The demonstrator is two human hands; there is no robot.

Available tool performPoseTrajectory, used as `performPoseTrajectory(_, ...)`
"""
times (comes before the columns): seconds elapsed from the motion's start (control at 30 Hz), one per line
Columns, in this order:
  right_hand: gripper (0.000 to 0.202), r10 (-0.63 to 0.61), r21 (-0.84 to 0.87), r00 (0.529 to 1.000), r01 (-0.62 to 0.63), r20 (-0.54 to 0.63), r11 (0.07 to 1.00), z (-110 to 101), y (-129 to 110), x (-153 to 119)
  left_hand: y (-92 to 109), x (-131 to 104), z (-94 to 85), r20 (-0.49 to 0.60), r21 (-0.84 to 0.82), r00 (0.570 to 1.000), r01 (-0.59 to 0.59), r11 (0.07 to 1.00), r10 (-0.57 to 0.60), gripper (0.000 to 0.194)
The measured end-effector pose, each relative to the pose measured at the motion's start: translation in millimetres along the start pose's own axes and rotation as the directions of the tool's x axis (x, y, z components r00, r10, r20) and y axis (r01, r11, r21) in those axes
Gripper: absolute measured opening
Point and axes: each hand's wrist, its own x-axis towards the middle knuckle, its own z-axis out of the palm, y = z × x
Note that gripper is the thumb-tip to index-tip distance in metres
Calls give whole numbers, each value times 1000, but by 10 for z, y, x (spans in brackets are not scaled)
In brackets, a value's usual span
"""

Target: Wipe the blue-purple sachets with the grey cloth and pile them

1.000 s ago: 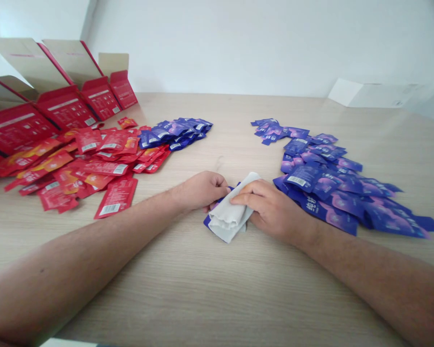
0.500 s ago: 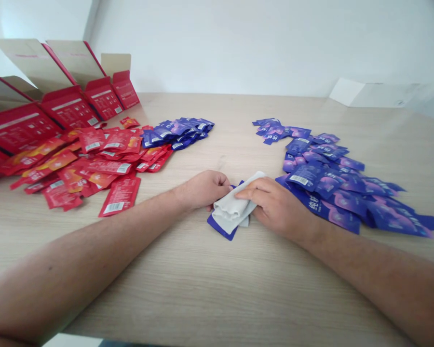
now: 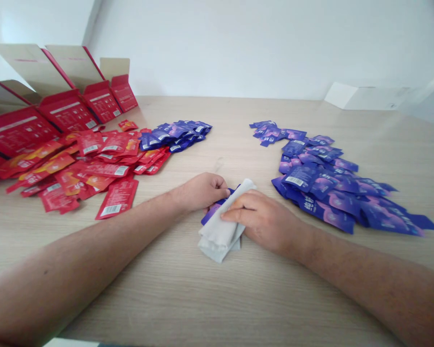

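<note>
My left hand (image 3: 206,192) pinches the upper end of a purple sachet (image 3: 210,212) that lies on the table in front of me. Across this sachet sits a folded white cloth (image 3: 222,226), covering much of it. My right hand (image 3: 265,217) is closed on the cloth, thumb and fingers pressing it down against the sachet. Right of that hand spreads a heap of purple sachets (image 3: 325,183). To the left of my left hand lies a pile of red and orange sachets (image 3: 90,164), with a smaller stack of purple sachets (image 3: 177,134) behind it.
Several open red cardboard boxes (image 3: 68,112) stand in a row at the back left, flaps up. A white box-like object (image 3: 361,98) rests at the back right by the wall. The wooden table (image 3: 188,299) ends at a front edge near my body.
My right hand has slid the white cloth toward me and slightly left along the purple sachet, uncovering more of its upper part. The left hand keeps its pinch. The view has shifted slightly.
</note>
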Motion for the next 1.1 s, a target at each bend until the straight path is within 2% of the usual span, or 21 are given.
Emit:
performPoseTrajectory(0.1, 29, -17, 28, 1000, 16, 14, 999, 1, -7, 3, -5, -3, -3, -9, 11, 1000, -14, 1000, 14, 21)
performPoseTrajectory(0.23, 38, 119, 6, 990, -119, -80, 993, -4, 61, -8, -12, 1, -4, -4, 2, 1000, 2, 1000, -2, 25)
performPoseTrajectory(0.43, 28, -26, 15, 1000, 26, 16, 1000, 15, -21, 7, -40, 10, -13, -10, 45, 999, -53, 998, 54, 26)
performPoseTrajectory(0.6, 36, 116, 6, 992, -116, -49, 993, -28, 45, 0, -47, 7, -3, -2, 8, 1000, -28, 1000, 28, 28)
performPoseTrajectory(0.73, 31, -18, 13, 1000, 18, 17, 1000, -14, -6, -3, -30, -5, -12, -11, 65, 998, -60, 996, 61, 26)
performPoseTrajectory(0.8, 30, -40, 22, 999, 40, 33, 999, -11, -5, -2, -25, -6, -15, -19, 89, 997, -66, 994, 68, 26)
performPoseTrajectory(0.97, 35, 115, 1, 992, -116, -59, 993, -23, 60, 0, -29, 1, -5, 1, 42, 1000, -17, 999, 17, 28)
performPoseTrajectory(1.1, 29, -32, 19, 999, 32, 12, 999, -1, -6, 4, -26, 2, -11, -9, 96, 999, -50, 994, 51, 29)
